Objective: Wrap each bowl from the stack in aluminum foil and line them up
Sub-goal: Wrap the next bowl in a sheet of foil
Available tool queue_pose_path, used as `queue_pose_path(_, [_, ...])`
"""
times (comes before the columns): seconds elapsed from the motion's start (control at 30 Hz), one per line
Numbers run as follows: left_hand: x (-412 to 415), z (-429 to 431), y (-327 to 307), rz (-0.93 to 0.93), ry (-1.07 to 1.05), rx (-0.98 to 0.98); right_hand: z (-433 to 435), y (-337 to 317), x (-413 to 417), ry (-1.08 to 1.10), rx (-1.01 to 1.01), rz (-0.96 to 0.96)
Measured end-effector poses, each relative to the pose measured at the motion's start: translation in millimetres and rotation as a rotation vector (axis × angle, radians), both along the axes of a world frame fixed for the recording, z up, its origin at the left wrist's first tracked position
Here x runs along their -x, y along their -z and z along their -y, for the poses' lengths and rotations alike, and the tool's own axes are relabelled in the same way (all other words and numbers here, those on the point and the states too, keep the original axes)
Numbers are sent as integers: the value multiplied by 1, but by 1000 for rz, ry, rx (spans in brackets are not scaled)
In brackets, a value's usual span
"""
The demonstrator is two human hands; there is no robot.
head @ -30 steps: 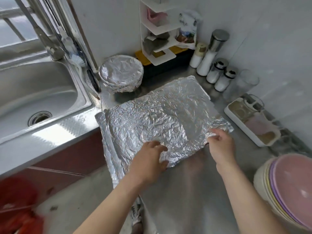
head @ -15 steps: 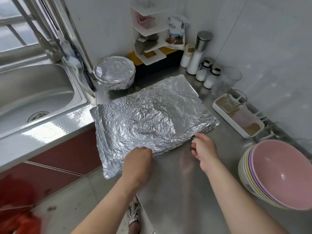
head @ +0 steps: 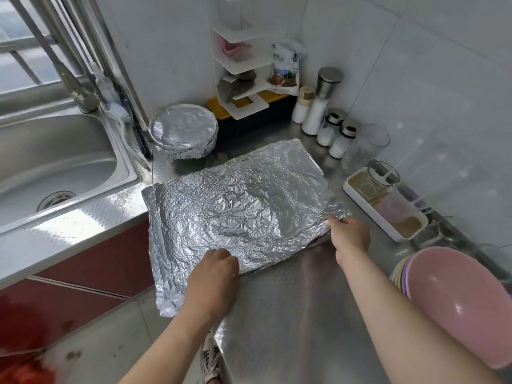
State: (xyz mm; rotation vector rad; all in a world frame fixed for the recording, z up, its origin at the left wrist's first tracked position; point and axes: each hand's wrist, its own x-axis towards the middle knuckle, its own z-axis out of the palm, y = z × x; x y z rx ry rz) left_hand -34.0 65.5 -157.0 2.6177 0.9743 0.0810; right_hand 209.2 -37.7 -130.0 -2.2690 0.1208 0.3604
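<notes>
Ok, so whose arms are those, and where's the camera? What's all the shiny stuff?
There is no machine here. The arms belong to a person, and the one camera sits on their head, looking down, so you see what they see. Their left hand holds the near edge of a crinkled silver aluminum foil sheet spread on the steel counter. Their right hand holds its right corner. Behind it stands a round bowl already wrapped in foil. At the right waits a stack of pink and pastel bowls. The steel sink is on the left.
</notes>
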Motion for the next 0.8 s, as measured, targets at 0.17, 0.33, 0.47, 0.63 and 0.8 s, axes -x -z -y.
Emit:
queue_pose_path(0.17, [7,1,10,-79,-14,105,-1,-16,5,0,-66,92])
queue_pose_path(0.33, [-8,14,-6,-197,-52,126,-9,-67,18,59,-586,-49])
queue_pose_path(0.47, [-33,22,-40,165,-3,45,-17,-107,30,4,-784,-110])
queue_pose_path(0.63, [-43,9,-102,306,-101,123,-5,-153,34,-171,-1031,-83])
queue_pose_path(0.8, [-28,-7,-184,710,-154,659,15,-160,21,-260,-959,-50])
